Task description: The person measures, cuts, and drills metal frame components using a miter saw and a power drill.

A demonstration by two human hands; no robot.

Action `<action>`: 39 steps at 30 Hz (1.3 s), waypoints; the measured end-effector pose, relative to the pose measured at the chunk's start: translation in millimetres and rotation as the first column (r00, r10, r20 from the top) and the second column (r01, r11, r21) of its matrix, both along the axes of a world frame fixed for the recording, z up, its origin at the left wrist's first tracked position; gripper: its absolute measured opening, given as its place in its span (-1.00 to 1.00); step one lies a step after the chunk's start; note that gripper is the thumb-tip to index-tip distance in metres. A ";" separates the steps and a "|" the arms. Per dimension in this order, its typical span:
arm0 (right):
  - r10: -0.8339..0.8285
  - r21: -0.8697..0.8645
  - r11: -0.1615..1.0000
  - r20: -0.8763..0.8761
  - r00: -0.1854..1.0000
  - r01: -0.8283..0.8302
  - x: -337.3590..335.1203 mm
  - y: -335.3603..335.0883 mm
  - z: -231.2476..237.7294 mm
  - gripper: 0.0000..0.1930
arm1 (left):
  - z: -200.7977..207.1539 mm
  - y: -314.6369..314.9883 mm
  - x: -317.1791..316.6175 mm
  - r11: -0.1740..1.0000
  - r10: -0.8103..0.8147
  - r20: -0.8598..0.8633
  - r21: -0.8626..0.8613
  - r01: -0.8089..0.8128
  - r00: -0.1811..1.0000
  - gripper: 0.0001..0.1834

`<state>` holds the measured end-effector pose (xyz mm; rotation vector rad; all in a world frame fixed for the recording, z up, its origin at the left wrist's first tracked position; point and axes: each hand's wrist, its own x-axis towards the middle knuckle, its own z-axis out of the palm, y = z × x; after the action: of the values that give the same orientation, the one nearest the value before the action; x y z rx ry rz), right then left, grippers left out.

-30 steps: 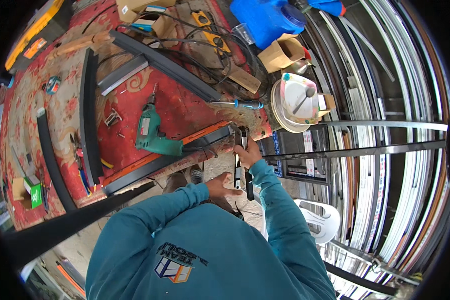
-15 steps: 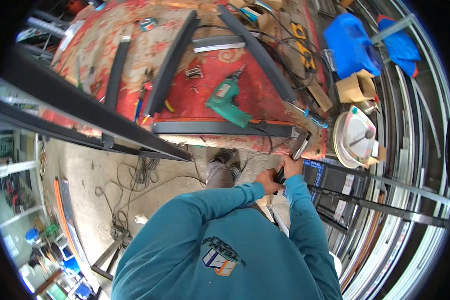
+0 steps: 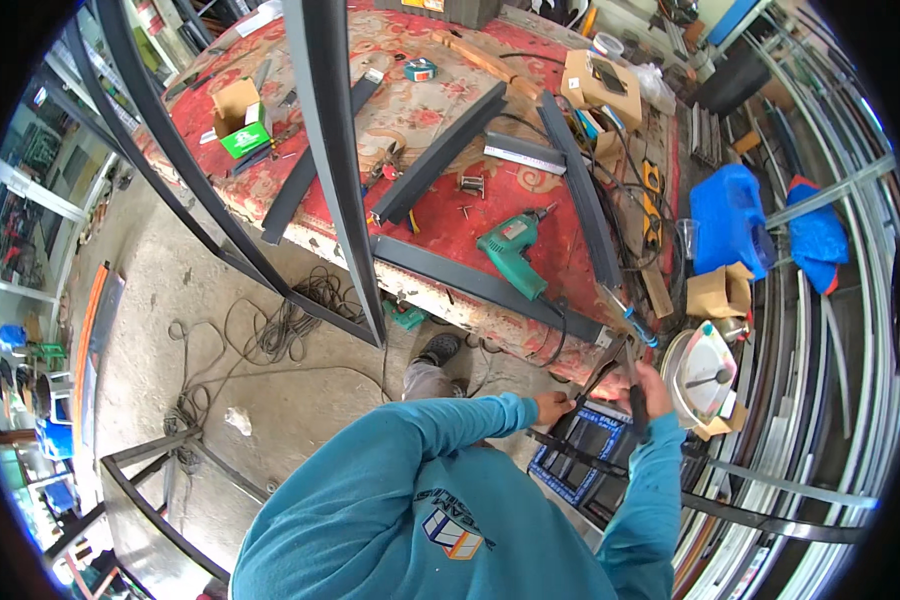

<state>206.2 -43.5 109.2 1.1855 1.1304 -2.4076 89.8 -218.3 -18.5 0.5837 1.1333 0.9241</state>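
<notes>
Both hands work a two-handled, plier-like metal tool with dark grips (image 3: 602,380) at the right front corner of the table. My left hand (image 3: 553,407) is closed on one handle. Wrapped round the other is my right hand (image 3: 654,390). The handles stand spread apart, and the tool's head is at the right end of a dark grey metal profile (image 3: 460,278) lying along the table edge; whether its jaws bite on it I cannot tell. A green power drill (image 3: 513,250) rests against that profile. Beside the corner lies a blue-handled screwdriver (image 3: 638,327).
More dark profiles (image 3: 440,153) lie on the red patterned cloth (image 3: 440,215). A tall dark frame (image 3: 332,150) stands at the left front edge. Cables (image 3: 305,320) coil on the floor. A blue jerrycan (image 3: 725,215) and long metal bars (image 3: 770,400) are at right.
My hands have moved apart, and the tool's handles have spread. My right hand has gone to the right and lower. The view has turned, showing more of the table's far side.
</notes>
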 end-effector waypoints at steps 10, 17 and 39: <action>-0.420 0.373 0.849 0.048 0.906 0.373 -1.2 -50.6 -101.9 -0.75 | 40.8 -3.8 20.4 0.950 -0.311 -0.535 -0.155 0.271 0.785 0.34; -0.558 0.696 0.531 -0.142 0.818 0.484 -31.1 -62.2 -102.9 -0.74 | 21.2 -5.5 22.7 0.996 -0.075 -0.600 -0.015 0.083 0.796 -0.10; 0.080 0.533 0.745 0.526 0.847 -0.401 170.0 -176.6 -90.2 -0.77 | 33.8 -47.6 -285.0 0.984 -0.116 -0.954 -0.148 0.097 -0.278 -0.10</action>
<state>376.2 -220.1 19.0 1.5622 1.8335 -1.4184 -195.2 -265.9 15.2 1.6037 2.5655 -0.0738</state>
